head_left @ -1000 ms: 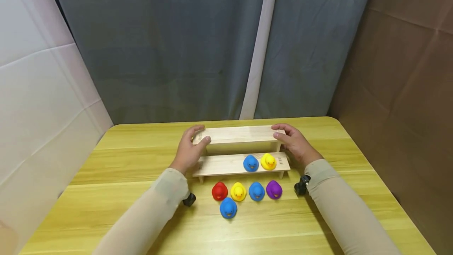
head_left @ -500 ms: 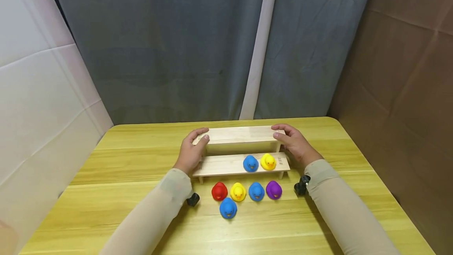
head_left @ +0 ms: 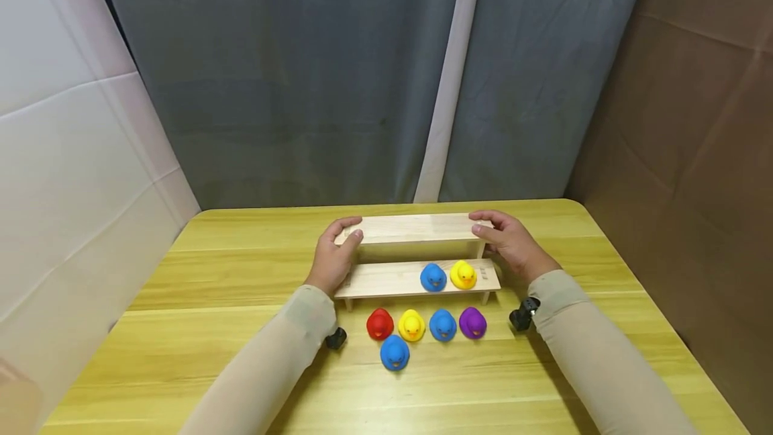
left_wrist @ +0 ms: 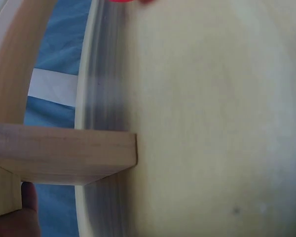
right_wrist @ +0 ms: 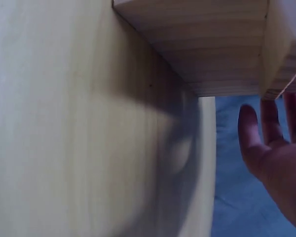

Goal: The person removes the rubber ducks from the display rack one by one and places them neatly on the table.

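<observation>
Both hands are at the ends of the upper tier of a pale wooden step shelf [head_left: 417,228]. My left hand [head_left: 333,257] grips its left end, thumb on top and fingers toward the back. At the other end my right hand [head_left: 513,244] holds the corner between thumb and fingers; the right wrist view shows several of its fingers against the underside edge. On the lower tier [head_left: 383,280] sit a blue rubber duck [head_left: 433,277] and a yellow rubber duck [head_left: 463,275], toward the right. Whether the two tiers are joined cannot be seen.
In front of the shelf, a red duck [head_left: 380,324], a yellow duck [head_left: 412,325], a blue duck [head_left: 443,325] and a purple duck [head_left: 473,323] form a row. Another blue duck [head_left: 395,353] sits nearer. Grey curtain [head_left: 272,86] hangs behind the wooden table [head_left: 199,301].
The left hand has shifted slightly inward along the upper tier's left end. The right hand keeps its hold. The head view has turned a little; the ducks stay put.
</observation>
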Demonstrator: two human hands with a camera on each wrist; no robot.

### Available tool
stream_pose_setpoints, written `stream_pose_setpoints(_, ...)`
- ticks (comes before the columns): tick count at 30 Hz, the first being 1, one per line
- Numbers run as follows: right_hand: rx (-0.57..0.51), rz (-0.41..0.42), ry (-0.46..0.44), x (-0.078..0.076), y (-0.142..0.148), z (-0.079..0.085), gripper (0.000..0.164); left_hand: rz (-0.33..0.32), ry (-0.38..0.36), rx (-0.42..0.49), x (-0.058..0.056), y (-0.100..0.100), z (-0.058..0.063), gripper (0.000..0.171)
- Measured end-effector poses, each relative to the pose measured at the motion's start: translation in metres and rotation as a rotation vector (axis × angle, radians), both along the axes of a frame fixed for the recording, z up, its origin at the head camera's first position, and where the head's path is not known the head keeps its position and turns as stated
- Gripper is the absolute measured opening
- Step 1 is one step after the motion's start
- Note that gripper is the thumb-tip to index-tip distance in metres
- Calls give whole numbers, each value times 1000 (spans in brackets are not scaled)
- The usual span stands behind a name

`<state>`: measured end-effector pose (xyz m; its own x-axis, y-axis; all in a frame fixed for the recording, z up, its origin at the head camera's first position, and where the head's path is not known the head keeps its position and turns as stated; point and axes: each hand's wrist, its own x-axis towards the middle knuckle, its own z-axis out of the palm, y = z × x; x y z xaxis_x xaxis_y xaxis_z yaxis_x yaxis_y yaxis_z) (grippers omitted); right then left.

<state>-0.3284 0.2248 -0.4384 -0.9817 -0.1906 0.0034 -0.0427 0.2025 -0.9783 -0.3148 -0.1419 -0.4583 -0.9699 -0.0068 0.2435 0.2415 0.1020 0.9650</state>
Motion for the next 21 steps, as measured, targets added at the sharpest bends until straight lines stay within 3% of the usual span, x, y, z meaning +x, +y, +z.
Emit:
stream_pose_setpoints(5,148,-37,116,5,0,8,42,0,7,0,0,0,-1,31)
stream_pose_setpoints(13,404,-180,424,31,-22,26,37,15,17,5,0,2,-1,30)
stream_pose_setpoints(17,406,-152,546,44,-33,32,31,20,23,1,-1,3,-1,30)
stream_pose_setpoints(21,405,-52,590,55,-40,36,27,20,28,-11,-1,4,-1,30)
